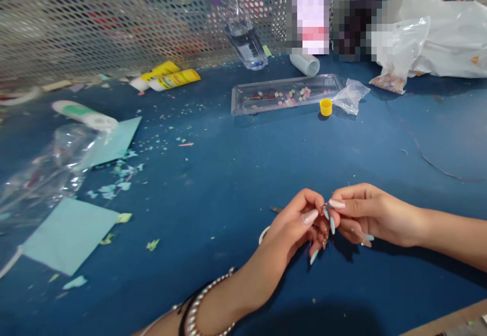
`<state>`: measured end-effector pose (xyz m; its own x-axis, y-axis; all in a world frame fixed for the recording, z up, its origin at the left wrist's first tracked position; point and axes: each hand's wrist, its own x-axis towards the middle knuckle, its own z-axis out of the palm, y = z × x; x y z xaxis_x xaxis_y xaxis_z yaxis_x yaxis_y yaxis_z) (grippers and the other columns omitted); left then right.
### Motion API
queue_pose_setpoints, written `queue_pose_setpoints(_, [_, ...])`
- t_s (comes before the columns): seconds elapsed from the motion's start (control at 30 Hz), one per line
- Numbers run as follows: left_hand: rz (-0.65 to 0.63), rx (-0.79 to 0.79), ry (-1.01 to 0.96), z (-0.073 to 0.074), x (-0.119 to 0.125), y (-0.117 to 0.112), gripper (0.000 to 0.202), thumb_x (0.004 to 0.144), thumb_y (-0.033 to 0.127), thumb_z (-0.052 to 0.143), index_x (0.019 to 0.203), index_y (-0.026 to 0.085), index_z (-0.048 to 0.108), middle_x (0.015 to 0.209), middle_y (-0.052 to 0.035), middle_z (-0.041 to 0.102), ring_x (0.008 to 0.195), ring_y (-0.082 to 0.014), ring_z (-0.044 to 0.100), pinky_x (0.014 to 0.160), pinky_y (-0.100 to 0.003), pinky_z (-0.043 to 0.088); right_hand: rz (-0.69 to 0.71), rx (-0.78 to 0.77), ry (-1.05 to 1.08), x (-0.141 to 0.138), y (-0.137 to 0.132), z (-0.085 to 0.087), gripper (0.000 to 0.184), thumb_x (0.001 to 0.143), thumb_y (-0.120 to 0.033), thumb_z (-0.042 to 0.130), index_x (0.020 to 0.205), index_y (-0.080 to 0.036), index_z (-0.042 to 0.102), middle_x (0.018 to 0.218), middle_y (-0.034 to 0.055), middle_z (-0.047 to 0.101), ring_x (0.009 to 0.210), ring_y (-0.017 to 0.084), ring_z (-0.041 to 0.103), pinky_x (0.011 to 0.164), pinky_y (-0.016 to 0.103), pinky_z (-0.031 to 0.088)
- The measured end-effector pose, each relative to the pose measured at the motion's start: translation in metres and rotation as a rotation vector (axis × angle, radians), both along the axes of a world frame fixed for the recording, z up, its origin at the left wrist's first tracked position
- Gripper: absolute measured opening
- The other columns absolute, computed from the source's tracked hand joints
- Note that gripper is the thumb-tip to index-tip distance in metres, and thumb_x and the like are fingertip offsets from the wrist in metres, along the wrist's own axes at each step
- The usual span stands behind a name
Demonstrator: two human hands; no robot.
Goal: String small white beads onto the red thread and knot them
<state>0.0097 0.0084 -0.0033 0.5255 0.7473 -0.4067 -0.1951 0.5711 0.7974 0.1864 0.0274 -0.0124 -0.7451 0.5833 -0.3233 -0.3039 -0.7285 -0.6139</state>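
Thread (323,208) btwn L grip (291,229), R grip (367,210).

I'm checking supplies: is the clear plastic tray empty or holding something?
Holding something: pink and pale flower-shaped pieces show inside the clear plastic tray.

The gripped red piece (324,208) is too small to identify; left of it, a white loop (263,234) is partly hidden.

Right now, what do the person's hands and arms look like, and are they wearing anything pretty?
The left hand has a shiny, light-coloured beaded bracelet and a black band on its arm. The right hand shows no bracelet. Both have long painted nails, some pale pink, some light blue. No sleeves show.
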Motion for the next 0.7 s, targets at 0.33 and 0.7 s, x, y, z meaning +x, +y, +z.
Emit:
queue_pose_setpoints(0.33, [-0.015, -0.017, 0.064, 0.0024, 0.0017, 0.0042, 0.038, 0.083, 0.054, 0.049, 0.073, 0.018, 0.052, 0.061, 0.0038, 0.048, 0.054, -0.0090, 0.041, 0.050, -0.021, 0.033, 0.014, -0.047, -0.016, -0.0008, 0.0009, 0.0039, 0.026, 0.088, -0.028, 0.053, 0.068, -0.012, 0.058, 0.048, -0.0041, 0.048, 0.045, 0.005, 0.046, 0.045, 0.016, 0.035])
queue_pose_setpoints(0.7, [-0.017, 0.065, 0.080, 0.0001, 0.0013, 0.0062, 0.033, 0.078, 0.048, 0.060, 0.068, 0.018, 0.050, 0.061, 0.0048, 0.048, 0.052, -0.0074, 0.036, 0.049, -0.021, 0.027, 0.032, -0.018, -0.068, -0.0011, 0.0007, 0.0035, 0.028, 0.079, -0.036, 0.064, 0.069, -0.011, 0.059, 0.047, -0.0043, 0.051, 0.045, 0.005, 0.047, 0.048, 0.017, 0.034])
